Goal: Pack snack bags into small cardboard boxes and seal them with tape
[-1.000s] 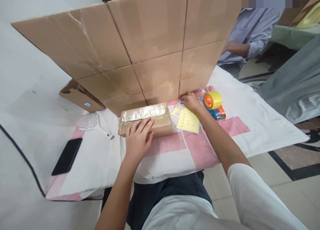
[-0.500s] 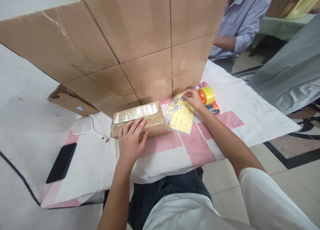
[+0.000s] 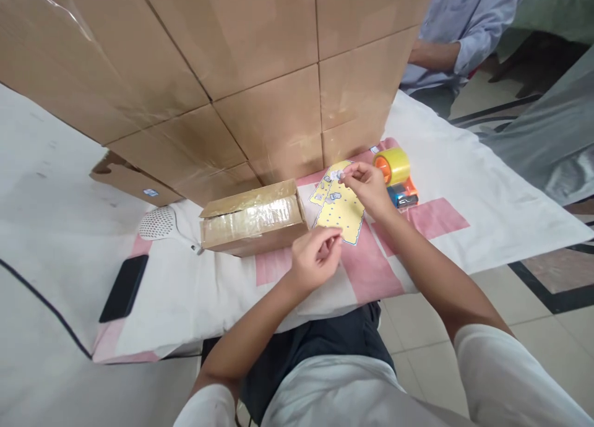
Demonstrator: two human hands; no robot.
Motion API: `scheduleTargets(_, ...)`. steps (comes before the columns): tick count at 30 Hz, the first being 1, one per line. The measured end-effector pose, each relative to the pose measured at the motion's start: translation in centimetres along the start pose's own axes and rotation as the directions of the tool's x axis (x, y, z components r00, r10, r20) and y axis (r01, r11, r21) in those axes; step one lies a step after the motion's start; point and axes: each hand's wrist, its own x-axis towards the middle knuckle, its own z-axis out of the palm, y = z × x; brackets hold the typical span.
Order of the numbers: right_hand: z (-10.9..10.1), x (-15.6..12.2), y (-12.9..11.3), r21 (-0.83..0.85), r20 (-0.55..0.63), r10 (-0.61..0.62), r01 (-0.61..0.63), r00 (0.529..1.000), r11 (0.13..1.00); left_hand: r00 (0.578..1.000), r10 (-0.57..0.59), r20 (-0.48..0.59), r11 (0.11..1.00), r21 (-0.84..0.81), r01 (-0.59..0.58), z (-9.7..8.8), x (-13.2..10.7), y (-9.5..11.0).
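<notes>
Two yellow cards [image 3: 346, 219], one box [image 3: 253, 229], mid-frame. Right hand [image 3: 370, 189] pinches one small white piece [image 3: 335, 176] above cards; left hand [image 3: 316, 258] now off box, fingers curled, can't tell if holding anything.

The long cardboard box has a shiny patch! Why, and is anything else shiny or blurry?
Head view: light glares off glossy tape on the long brown cardboard box; head view: a glint streaks the tall brown cardboard panel at upper left; head view: the small white piece in the right hand looks too blurry to identify.
</notes>
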Motion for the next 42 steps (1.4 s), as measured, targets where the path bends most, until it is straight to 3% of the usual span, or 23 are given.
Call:
scheduleTargets(1, 0.1, -0.5, -0.5, -0.028, -0.005, -0.046, 0.046, 0.999, 0.999, 0.988, -0.152, -0.013, 0.984, -0.098, 0.150, 1.6, 0.7, -0.2)
scheduleTargets(3, 0.3, -1.3, -1.2, -0.099, -0.018, -0.152, 0.149, 0.988, 0.984, 0.910, -0.414, -0.017, 0.875, -0.281, 0.393, 4.2, 2.3, -0.9)
scheduleTargets(6, 0.1, -1.9, -1.6, -0.134, 0.020, -0.230, 0.231, 0.973, 0.964, 0.812, -0.582, -0.044, 0.726, -0.479, 0.494, 6.3, 4.4, -2.3)
scheduleTargets(9, -0.1, -1.8, -1.4, -0.096, 0.094, -0.224, 0.233, 0.970, 0.968, 0.805, -0.591, -0.057, 0.695, -0.542, 0.472, 6.6, 5.1, -3.4)
scheduleTargets(14, -0.2, -1.6, -0.8, -0.042, 0.214, -0.210, 0.224, 0.954, 0.974, 0.801, -0.597, -0.043, 0.683, -0.551, 0.479, 6.4, 4.5, -4.0)
scheduleTargets(21, -0.1, -1.2, -0.8, 0.169, 0.160, -0.060, 0.032, 0.985, 0.985, 0.742, -0.666, -0.080, 0.637, -0.579, 0.509, 6.7, 3.9, -3.9)
scheduleTargets(27, -0.5, -0.6, -0.4, 0.297, 0.137, 0.029, -0.069, 0.990, 0.952, 0.732, -0.676, -0.083, 0.641, -0.558, 0.527, 7.2, 3.2, -4.4)
scheduleTargets(30, -0.5, -0.6, -0.4, 0.344, 0.178, 0.076, -0.134, 0.981, 0.929, 0.768, -0.637, -0.061, 0.724, -0.390, 0.570, 7.4, 2.6, -5.2)
scheduleTargets(32, -0.4, -0.7, -0.4, 0.334, 0.186, 0.090, -0.149, 0.978, 0.931, 0.811, -0.584, 0.039, 0.804, -0.104, 0.585, 7.4, 2.3, -5.8)
scheduleTargets(34, -0.1, -0.8, -0.5, 0.287, 0.175, 0.086, -0.135, 0.981, 0.949, 0.809, -0.555, 0.192, 0.823, 0.264, 0.502, 7.4, 2.3, -6.0)
scheduleTargets(37, 0.7, -1.2, -0.4, 0.172, 0.133, 0.053, -0.075, 0.990, 0.982, 0.744, -0.568, 0.354, 0.726, 0.641, 0.249, 7.4, 2.4, -5.6)
scheduleTargets(39, 1.3, -1.6, -0.1, 0.082, 0.117, 0.024, -0.034, 0.993, 0.996, 0.686, -0.602, 0.408, 0.659, 0.740, 0.138, 7.5, 2.6, -5.2)
scheduleTargets(42, 2.2, -2.2, 0.6, -0.035, 0.142, 0.007, -0.002, 0.990, 0.999, 0.609, -0.663, 0.435, 0.610, 0.785, 0.103, 7.7, 2.9, -4.4)
